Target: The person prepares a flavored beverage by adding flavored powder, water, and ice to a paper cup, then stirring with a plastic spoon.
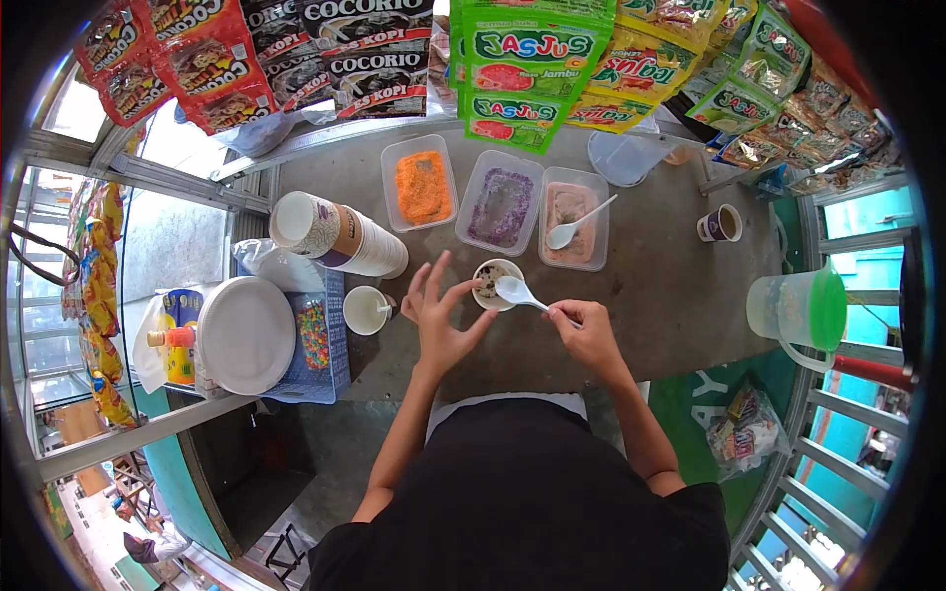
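Observation:
My left hand (441,320) has its fingers spread, with index fingertip and thumb tip right at the left side of a small paper cup (483,300). White and dark bits lie inside the cup. In my right hand (589,335) is the handle of a white plastic spoon (527,295), its bowl over the cup's opening. Beyond the cup stand three clear tubs: one of orange crumbs (422,187), one of purple shreds (501,205), and one of pinkish powder (567,212). Across the pink tub rests another white spoon (567,233).
To the left are a stack of paper cups (365,238), another cup (367,310), and a blue basket (335,340) beside foam plates (246,335). A dark-filled cup (722,225) and a green-lidded pitcher (798,307) stand right. Drink sachets (532,59) hang overhead.

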Tool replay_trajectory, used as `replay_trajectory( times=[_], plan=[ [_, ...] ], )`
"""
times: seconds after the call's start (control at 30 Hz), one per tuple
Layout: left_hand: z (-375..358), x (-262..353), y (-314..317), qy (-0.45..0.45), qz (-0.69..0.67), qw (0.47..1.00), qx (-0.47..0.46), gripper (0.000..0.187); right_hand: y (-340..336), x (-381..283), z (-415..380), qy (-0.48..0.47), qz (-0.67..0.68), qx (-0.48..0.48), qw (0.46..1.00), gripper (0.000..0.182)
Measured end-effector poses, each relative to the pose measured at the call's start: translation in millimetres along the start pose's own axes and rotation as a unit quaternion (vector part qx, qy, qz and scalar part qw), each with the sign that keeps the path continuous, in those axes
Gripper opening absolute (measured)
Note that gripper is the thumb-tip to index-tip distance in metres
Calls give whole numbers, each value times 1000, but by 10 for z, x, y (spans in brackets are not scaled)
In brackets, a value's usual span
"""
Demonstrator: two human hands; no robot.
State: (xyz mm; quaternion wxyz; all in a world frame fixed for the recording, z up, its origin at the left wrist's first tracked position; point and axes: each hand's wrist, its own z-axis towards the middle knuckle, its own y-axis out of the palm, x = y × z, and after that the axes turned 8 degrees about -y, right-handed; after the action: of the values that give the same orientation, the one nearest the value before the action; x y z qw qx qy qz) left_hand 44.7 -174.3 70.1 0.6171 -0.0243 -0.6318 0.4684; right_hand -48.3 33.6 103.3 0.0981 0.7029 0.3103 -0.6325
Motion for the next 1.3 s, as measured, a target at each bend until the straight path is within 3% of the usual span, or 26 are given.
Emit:
replay_trajectory(
  times=[0.07, 0.27, 0.37, 0.53, 0.6, 0.73, 0.83, 0.97, 1.03, 1.1, 1.23, 1.3],
  plan=[
    [-13, -97, 9, 37, 74, 995, -59, 48, -36, 8, -18, 9, 7, -2, 1000, 17],
    [-53, -250, 74, 63, 87, 993, -44, 51, -201, -76, -14, 18, -19, -15, 1000, 19],
    [-51, -255, 87, 64, 75, 995, -16, 51, -269, -27, 94, -13, 28, 32, 999, 18],
    [-67, -214, 101, 57, 85, 995, 11, 41, -107, 117, 550, -78, -7, 128, 989, 20],
    [-68, -249, 106, 91, 114, 989, 15, 43, 24, 201, 755, -133, -46, 149, 979, 23],
    [-86, -247, 86, 98, 126, 987, 8, 46, 296, 320, 989, -111, -154, 132, 973, 24],
    [-84, -195, 60, 78, 125, 989, -15, 58, 446, 270, 1025, -115, -263, 86, 954, 23],
    [-96, -99, 92, 3, 61, 998, -22, 78, 500, 174, 973, -160, -296, 133, 932, 24],
    [-96, -92, 160, -15, 40, 999, -26, 86, 472, 222, 954, -141, -168, 147, 965, 23],
    [-90, -105, 247, -33, 37, 999, -21, 90, 404, 277, 879, -156, -124, 154, 968, 22],
    [-131, -501, 526, -21, -24, 997, -68, 82, 263, 341, 633, -191, -91, 179, 961, 18],
    [-149, -493, 593, -112, -233, 960, -106, 72, 217, 282, 497, -188, -83, 190, 960, 18]
  ],
)
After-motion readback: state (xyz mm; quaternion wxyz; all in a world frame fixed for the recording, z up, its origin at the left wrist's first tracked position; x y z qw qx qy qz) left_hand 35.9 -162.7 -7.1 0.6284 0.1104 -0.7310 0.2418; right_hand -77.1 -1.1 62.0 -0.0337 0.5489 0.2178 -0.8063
